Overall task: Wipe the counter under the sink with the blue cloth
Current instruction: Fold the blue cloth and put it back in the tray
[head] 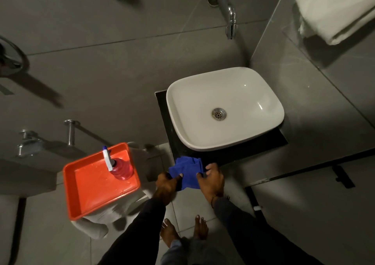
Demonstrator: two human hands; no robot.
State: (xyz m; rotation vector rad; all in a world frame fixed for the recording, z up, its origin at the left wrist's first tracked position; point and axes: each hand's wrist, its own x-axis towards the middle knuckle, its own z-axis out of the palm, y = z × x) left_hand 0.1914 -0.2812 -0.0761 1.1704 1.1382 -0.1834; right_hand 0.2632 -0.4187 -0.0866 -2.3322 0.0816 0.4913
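Note:
A white basin (224,108) rests on a black counter (239,153) fixed to the grey tiled wall. The blue cloth (187,171) hangs bunched in front of the counter's near left corner. My left hand (167,184) grips the cloth's left side. My right hand (211,178) grips its right side, just below the counter's front edge. The cloth's upper part lies against or just over that edge; contact cannot be told.
An orange tray (87,187) with a red spray bottle (119,168) sits on a closed white toilet (95,224) at the left. A chrome tap (227,6) juts from the wall above the basin. My bare feet (183,230) stand on the floor tiles below.

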